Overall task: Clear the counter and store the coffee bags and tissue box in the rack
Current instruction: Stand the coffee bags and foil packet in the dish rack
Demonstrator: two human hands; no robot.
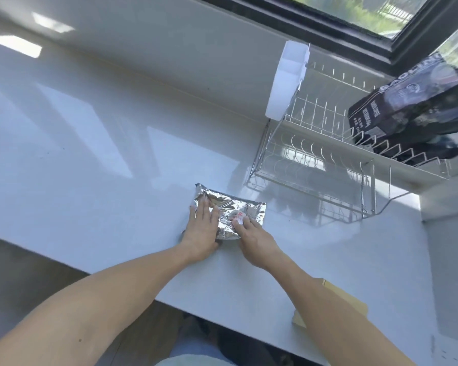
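Observation:
A crinkled silver foil coffee bag (pixel 250 211) lies flat on the white counter (pixel 117 180) near its front edge. My left hand (pixel 202 228) presses flat on the bag's left half, fingers spread. My right hand (pixel 251 235) rests on the bag's lower right part, fingertips near a small red-and-white label. A black coffee bag (pixel 418 107) lies on the upper tier of the wire rack (pixel 315 154) at the right. A tan box (pixel 354 299) sits at the counter's front edge, mostly hidden behind my right forearm.
A white plastic holder (pixel 286 80) hangs on the rack's left end. The rack's lower tier holds nothing I can see. A dark-framed window (pixel 354 22) runs behind the rack. The counter ends at a step on the far right.

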